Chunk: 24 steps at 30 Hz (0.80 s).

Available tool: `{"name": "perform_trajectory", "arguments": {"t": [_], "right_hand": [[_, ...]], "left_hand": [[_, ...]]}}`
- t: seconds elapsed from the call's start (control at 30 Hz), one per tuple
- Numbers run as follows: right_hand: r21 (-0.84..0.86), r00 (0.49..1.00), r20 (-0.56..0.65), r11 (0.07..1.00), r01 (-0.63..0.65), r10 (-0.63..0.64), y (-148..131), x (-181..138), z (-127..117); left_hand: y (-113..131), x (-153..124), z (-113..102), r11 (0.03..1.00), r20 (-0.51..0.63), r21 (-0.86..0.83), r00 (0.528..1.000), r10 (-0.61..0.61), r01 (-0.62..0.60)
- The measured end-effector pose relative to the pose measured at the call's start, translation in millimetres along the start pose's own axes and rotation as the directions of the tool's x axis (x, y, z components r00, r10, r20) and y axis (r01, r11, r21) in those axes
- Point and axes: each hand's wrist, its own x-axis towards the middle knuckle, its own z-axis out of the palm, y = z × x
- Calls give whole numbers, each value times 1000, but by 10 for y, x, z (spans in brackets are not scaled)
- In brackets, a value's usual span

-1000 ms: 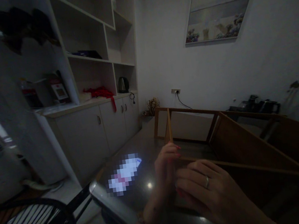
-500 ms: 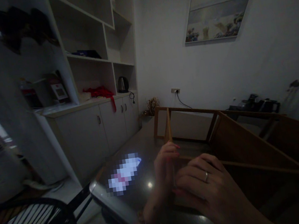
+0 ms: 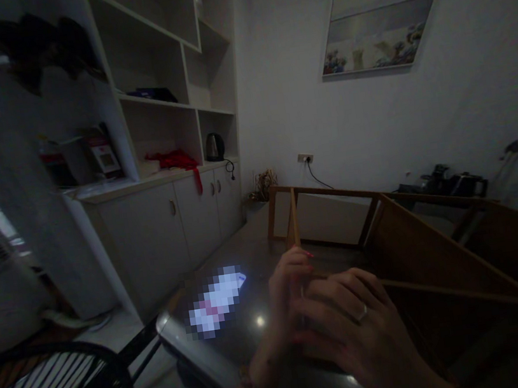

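We've got the white shelf cabinet (image 3: 145,242) as the biggest item, on the left: a red cloth in its lower left compartment, a kettle in the lower right, something dark and flat in the compartment above the cloth. Next, the glossy worktop (image 3: 236,342). On it, right of centre, our wooden rack (image 3: 421,248) with angled brown panels; nothing we can make out in its bays, right end very dark. Black slatted chair (image 3: 123,373) bottom left. Dried plant (image 3: 264,183) in a pot beyond the rack. The red cloth (image 3: 177,159) droops over the ledge; red box (image 3: 102,155) with a pale label on the cabinet's end, bottle (image 3: 55,165) of dark liquid near it; kettle (image 3: 214,147) has its cord hanging down.

Hands are together, at the near side of the rack: left hand (image 3: 288,283) just below a thin upright slat in our view, fingers bent; right hand (image 3: 353,315) overlaps it. Too dark between them to tell if anything's pinched. Lit phone (image 3: 219,302) flat on the worktop, screen pixelated. Ring (image 3: 361,312) on the right hand.

Versus half a second ago: right fingers are in closer over the left; left hand, rack and phone look unmoved.
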Motion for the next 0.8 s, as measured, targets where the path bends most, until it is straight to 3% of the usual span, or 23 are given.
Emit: {"name": "perform_trajectory", "arguments": {"t": [0.4,0.8], "right_hand": [[75,1000,3,997,-29,29,-54,-46,128],[76,999,-38,997,-15,18,-50,-52,99]], "left_hand": [[17,74,68,998,-38,-55,999,20,-22],[2,40,41,999,-34,-18,999,39,-39]]}}
